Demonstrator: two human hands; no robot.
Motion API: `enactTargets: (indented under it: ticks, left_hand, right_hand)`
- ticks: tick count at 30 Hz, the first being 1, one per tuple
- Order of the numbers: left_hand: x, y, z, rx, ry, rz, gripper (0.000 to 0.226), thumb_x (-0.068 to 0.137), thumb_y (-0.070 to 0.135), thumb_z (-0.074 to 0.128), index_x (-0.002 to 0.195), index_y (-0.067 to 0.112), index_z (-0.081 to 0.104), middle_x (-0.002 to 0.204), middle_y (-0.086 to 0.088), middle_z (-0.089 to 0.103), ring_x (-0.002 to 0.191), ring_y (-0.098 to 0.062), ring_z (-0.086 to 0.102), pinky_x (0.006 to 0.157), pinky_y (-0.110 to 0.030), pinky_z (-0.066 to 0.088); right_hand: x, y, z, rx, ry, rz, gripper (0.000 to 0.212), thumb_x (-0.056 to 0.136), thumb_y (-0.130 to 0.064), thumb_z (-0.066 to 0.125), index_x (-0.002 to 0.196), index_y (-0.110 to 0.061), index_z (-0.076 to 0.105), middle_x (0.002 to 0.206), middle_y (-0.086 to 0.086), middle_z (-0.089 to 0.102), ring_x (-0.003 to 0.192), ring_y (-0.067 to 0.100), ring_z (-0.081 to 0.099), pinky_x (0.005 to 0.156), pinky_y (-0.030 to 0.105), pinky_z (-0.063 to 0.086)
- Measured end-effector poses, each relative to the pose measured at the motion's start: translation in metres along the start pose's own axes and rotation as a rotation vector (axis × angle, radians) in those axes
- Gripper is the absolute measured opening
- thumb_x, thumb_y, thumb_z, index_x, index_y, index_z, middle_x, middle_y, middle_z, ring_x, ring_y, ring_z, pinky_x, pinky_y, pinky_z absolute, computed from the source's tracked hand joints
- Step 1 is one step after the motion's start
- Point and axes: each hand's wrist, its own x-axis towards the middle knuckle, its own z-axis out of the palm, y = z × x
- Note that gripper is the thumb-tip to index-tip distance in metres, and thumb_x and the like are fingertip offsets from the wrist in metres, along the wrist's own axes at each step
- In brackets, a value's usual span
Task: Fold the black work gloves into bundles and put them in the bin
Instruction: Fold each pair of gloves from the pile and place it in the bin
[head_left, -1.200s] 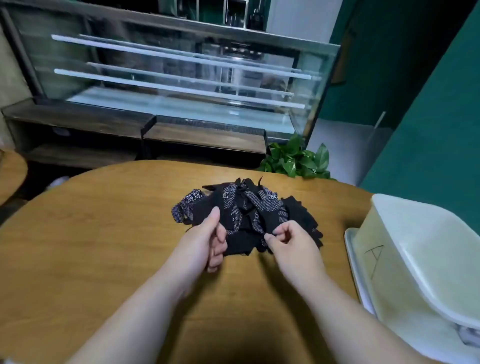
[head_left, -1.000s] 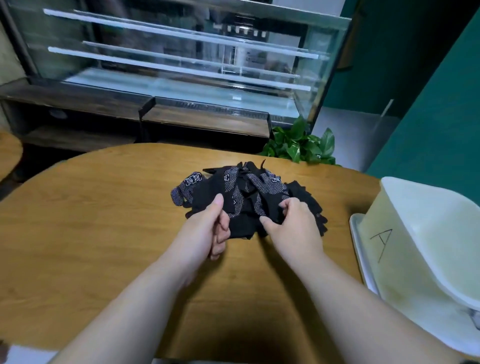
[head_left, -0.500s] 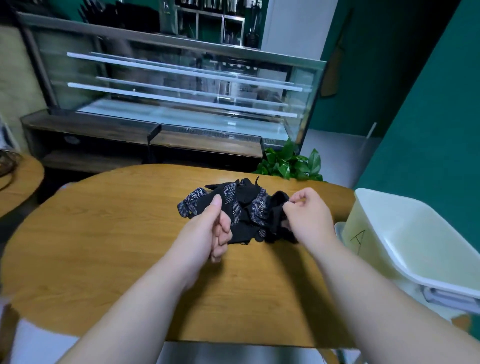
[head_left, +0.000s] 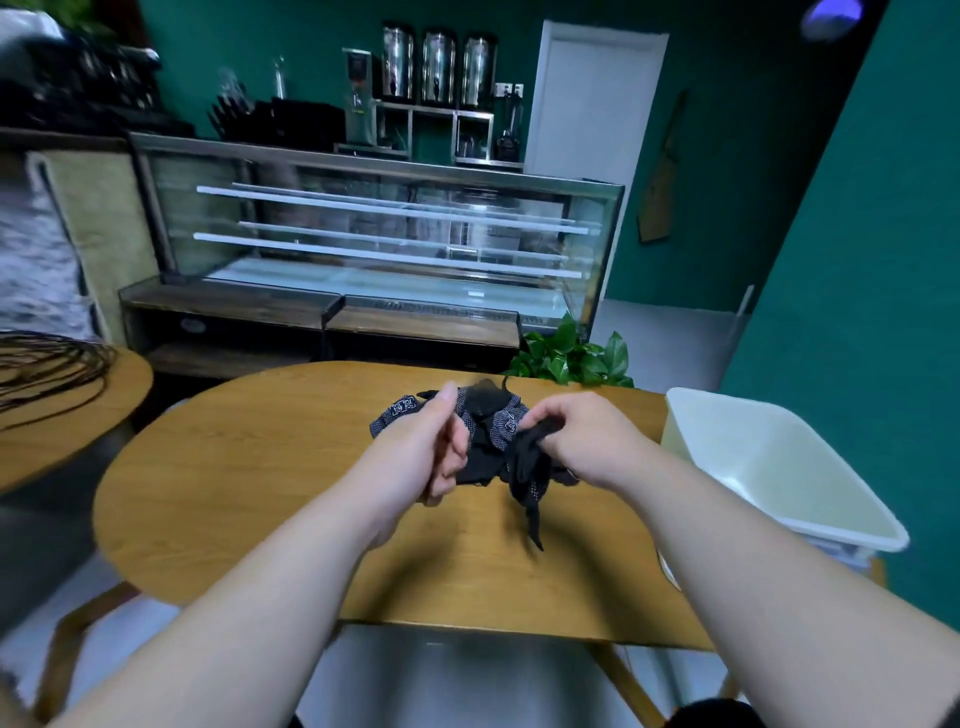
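A: Far L?
B: cables (head_left: 47, 371) on a side table (head_left: 78, 421).
A: The L hand (head_left: 431, 447)?
B: At the L edge of the gloves (head_left: 488, 415), mid table (head_left: 249, 467). Fingers curled, thumb up; can't tell if it grips any.
A: The R hand (head_left: 587, 441)?
B: Pinches one glove (head_left: 530, 478) above the pile, end hanging down.
A: And the bin (head_left: 779, 467)?
B: At the table's R end, apart from the gloves.

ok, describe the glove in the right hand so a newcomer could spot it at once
On the wooden table, left of the white bin, lies a pile of black gloves. The glove sits at its right edge, pinched in the right hand. Only it is held up, one strip dangling toward the camera.
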Motion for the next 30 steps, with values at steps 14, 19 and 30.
enactTargets:
  ticks: [14,19,30]
  left_hand:
    - [0.042,-0.077,0.002,0.306,0.149,0.180,0.062,0.075,0.032,0.082,0.128,0.028,0.049,0.127,0.008,0.055,0.117,-0.002,0.053,0.092,-0.017,0.041]
    - [0.068,-0.128,-0.015,0.129,0.033,0.112,0.085,0.063,0.045,0.077,0.139,0.028,0.043,0.128,0.007,0.062,0.118,-0.005,0.057,0.099,-0.025,0.045]
    - [0.075,-0.146,-0.032,0.097,0.077,0.033,0.012,0.089,0.023,0.073,0.077,0.024,0.072,0.071,-0.003,0.071,0.059,-0.019,0.061,0.060,-0.032,0.045]
  right_hand:
    - [0.030,0.024,0.031,0.056,-0.009,-0.137,0.019,0.092,-0.035,0.068,0.076,-0.025,0.068,0.072,-0.010,0.066,0.068,0.011,0.057,0.075,0.038,0.052]
    - [0.044,0.040,0.056,0.479,-0.061,-0.045,0.018,0.098,-0.021,0.061,0.082,-0.020,0.067,0.064,-0.004,0.060,0.057,0.012,0.051,0.059,0.031,0.042]
    - [0.050,0.076,0.093,0.903,0.124,0.034,0.013,0.101,-0.019,0.055,0.097,-0.015,0.067,0.088,0.008,0.073,0.074,0.020,0.064,0.056,0.027,0.045]
